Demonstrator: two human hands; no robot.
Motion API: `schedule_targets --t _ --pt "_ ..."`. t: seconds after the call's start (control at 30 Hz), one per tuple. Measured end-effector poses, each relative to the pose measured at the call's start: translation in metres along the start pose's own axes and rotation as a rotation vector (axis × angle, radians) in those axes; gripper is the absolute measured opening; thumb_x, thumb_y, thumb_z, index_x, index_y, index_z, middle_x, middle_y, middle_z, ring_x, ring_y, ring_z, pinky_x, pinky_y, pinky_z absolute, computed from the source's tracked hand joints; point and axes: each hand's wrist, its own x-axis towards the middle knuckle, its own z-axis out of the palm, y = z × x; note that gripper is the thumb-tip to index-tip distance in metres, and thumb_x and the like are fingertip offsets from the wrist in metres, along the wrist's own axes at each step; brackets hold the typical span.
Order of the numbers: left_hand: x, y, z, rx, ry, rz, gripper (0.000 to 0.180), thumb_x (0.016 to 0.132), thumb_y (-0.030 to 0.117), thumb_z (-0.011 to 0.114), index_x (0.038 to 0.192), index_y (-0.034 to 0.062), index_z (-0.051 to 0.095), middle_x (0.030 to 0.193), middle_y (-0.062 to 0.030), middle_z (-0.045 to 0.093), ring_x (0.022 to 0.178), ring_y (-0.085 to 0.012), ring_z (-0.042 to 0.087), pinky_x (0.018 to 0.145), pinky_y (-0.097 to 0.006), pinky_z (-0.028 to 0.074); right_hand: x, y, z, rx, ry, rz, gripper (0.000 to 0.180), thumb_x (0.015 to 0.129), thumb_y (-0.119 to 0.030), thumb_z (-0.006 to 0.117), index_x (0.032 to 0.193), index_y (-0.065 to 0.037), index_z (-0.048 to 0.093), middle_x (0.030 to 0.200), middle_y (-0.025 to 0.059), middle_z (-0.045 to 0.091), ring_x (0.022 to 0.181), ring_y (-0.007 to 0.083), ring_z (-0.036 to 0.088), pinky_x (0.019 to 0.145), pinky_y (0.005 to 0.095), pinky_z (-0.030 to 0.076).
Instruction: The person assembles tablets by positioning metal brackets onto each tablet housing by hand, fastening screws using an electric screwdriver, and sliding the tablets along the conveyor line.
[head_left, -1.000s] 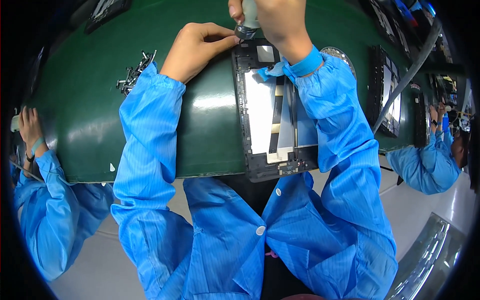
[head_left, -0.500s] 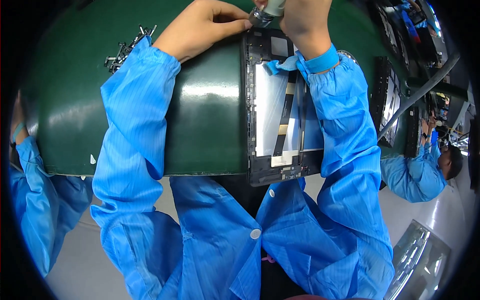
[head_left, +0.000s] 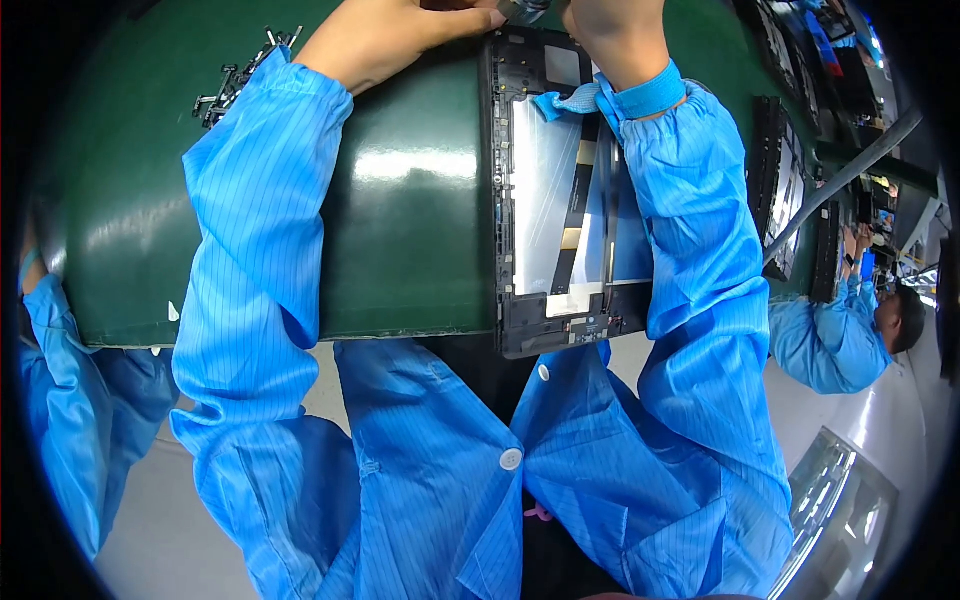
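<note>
An opened tablet [head_left: 507, 318], a black frame around a silvery panel, lies at the table's front edge, its lower end jutting over. At its far end is a metal-nosed tool [head_left: 522, 11], mostly cut off by the picture's upper edge. My right hand [head_left: 622, 38] is closed around the tool, its fingers largely out of view. The blue wrist strap on that arm hangs over the panel. My left hand [head_left: 385, 38] reaches in from the left, thumb and finger brought together beside the tool's nose at the tablet's far left corner. Whatever they pinch is hidden.
A pile of small dark metal parts [head_left: 232, 92] lies on the green table [head_left: 405, 230], left of my left sleeve. More opened devices [head_left: 778, 190] stand to the right, near a grey bar [head_left: 850, 180]. Co-workers in blue sit at left [head_left: 75, 390] and right [head_left: 835, 345].
The view has shifted slightly, so the table, tablet and both hands sit higher in the picture and less of the tool shows. My hands keep about the same place at the tablet's far end.
</note>
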Motion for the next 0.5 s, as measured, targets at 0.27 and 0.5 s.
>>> schedule_targets --t 0.27,0.5 --pt "0.0030 0.0020 0.0005 0.023 -0.015 0.002 0.016 0.092 0.009 0.071 0.098 -0.0055 0.074 0.085 -0.0048 0.072 0.076 -0.0087 0.061 0.071 -0.024 0.050 0.0017 0.0017 -0.0010 -0.016 -0.012 -0.077 0.017 0.093 -0.012 0.060 0.086 0.003 0.065 0.075 0.0107 0.067 0.047 0.0132 0.058 0.042 0.0268 0.044" --pt "0.0017 0.0051 0.0008 0.030 -0.008 -0.058 0.017 0.093 0.011 0.071 0.098 -0.0054 0.074 0.083 -0.0040 0.071 0.074 -0.0082 0.060 0.068 -0.024 0.049 0.0023 0.0027 -0.0028 -0.095 -0.036 -0.033 0.023 0.092 -0.014 0.060 0.080 0.004 0.069 0.055 0.0073 0.060 0.044 0.0127 0.056 0.042 0.0256 0.042"
